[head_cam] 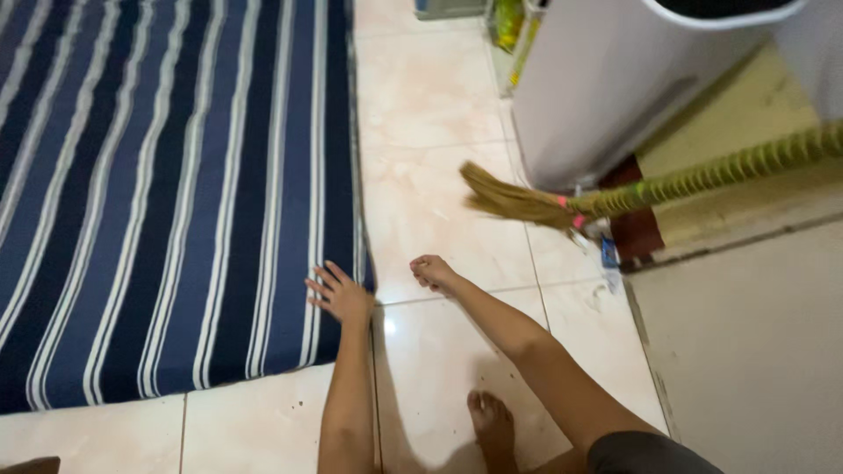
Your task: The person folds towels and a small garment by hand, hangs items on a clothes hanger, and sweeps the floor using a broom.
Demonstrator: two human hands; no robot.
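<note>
Two hands were in my view, both empty. My left hand lay open, fingers spread, on the near right corner of a navy mattress with white stripes lying flat on the tiled floor. My right hand hung loosely curled just beside that corner, holding nothing. A grass broom leaned nearby against a white bin, untouched. I judged the work at its start: the corner was only touched, not gripped or lifted, and the mattress lay flat
</note>
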